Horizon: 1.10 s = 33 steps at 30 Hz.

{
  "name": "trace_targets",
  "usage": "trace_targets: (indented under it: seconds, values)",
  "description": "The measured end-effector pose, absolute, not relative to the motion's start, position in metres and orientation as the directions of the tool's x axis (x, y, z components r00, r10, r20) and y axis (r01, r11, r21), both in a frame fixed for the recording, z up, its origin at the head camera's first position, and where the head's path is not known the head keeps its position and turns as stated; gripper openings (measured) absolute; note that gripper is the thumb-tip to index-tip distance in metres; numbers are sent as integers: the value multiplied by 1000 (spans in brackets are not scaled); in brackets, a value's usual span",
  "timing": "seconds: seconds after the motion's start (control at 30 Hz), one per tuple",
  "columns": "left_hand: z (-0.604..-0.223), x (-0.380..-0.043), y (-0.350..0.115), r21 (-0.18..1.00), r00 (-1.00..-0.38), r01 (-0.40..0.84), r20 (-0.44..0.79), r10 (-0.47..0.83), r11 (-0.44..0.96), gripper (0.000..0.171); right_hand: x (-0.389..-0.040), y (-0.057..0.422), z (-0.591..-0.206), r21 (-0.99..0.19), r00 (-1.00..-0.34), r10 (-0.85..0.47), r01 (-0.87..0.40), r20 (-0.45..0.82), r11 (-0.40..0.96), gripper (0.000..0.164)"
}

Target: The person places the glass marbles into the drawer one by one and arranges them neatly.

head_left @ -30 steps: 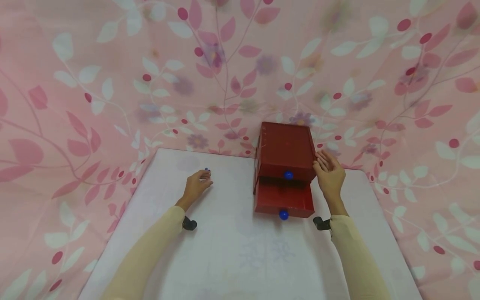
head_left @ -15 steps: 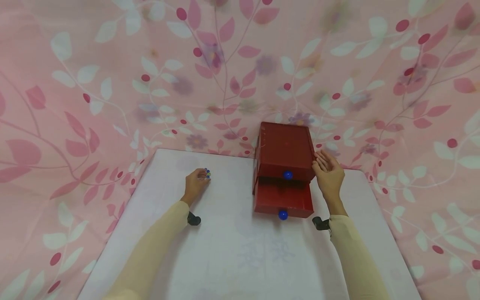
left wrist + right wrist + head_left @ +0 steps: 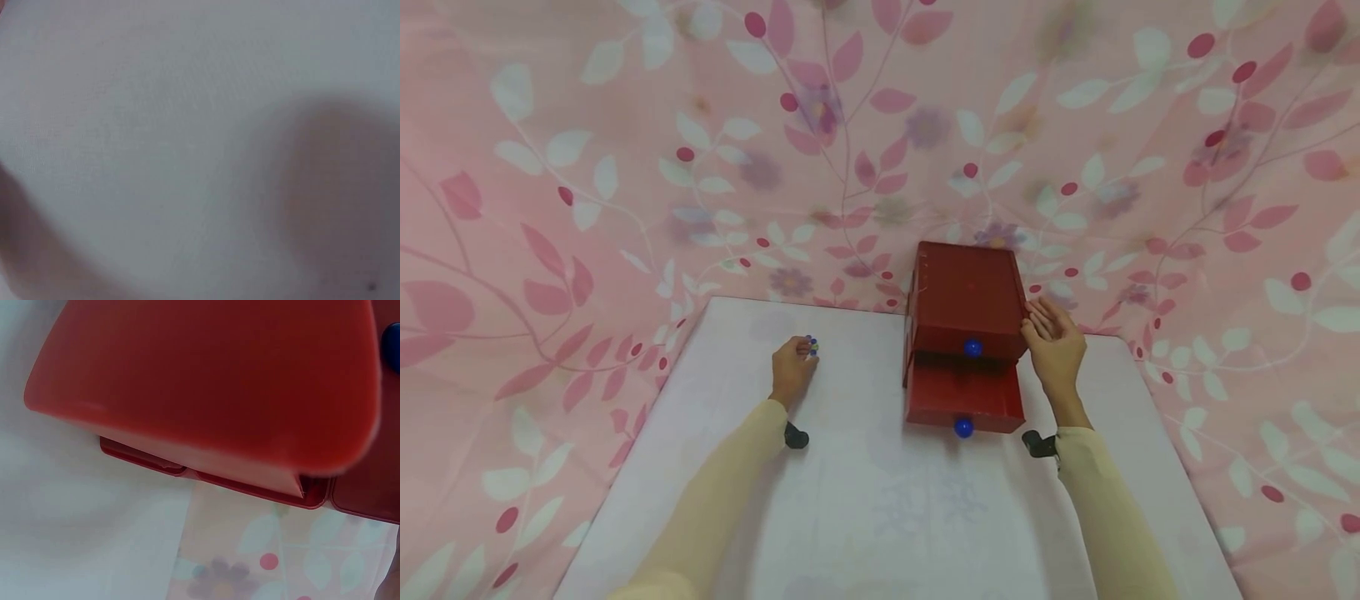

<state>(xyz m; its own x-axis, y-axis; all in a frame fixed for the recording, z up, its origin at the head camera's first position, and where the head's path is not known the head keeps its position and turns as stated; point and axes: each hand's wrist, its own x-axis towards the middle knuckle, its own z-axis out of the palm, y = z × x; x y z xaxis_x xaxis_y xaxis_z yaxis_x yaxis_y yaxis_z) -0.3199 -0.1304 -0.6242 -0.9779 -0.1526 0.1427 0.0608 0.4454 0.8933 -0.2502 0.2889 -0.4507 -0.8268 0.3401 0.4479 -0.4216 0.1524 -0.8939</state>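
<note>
A red drawer cabinet (image 3: 968, 287) with blue knobs stands at the back of the table, its lower drawer (image 3: 964, 396) pulled out. My right hand (image 3: 1057, 348) lies against the cabinet's right side, its fairly straight fingers touching the wall near the front corner. Over the table to the left, my left hand (image 3: 792, 368) pinches a small thing with blue balls and a yellow-green part (image 3: 813, 345) between fingertips and thumb; what kind it is I cannot tell. The left wrist view has only blurred skin and the white surface. The drawer front (image 3: 206, 375) fills the right wrist view.
The white-covered table (image 3: 880, 517) reaches back to a pink floral cloth (image 3: 850, 125) hung behind and at both sides. Close behind the cabinet is that cloth. A dark wrist device (image 3: 796, 436) sits under the left wrist, another dark device (image 3: 1039, 444) by the right.
My left hand has turned slightly, and the small blue-and-green thing now shows more at its fingertips. The right hand stays at the cabinet's side; the drawer has not moved.
</note>
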Motion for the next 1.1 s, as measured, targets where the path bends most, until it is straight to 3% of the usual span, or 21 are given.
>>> trace_targets:
  seconds: [0.27, 0.53, 1.1]
  values:
    - [-626, -325, -123, 821, -969, 13, 150, -195, 571, 32, -251, 287, -446, -889, -822, 338, -434, 458, 149, 46]
    - [-622, -322, -121, 795, -960, 42, 200, -195, 605, 27, -249, 287, -447, -888, -822, 336, -433, 460, 156, 45]
    - [-620, -317, -121, 814, -966, 33, 175, -191, 580, 22, -249, 288, -450, -887, -821, 334, -432, 463, 165, 46]
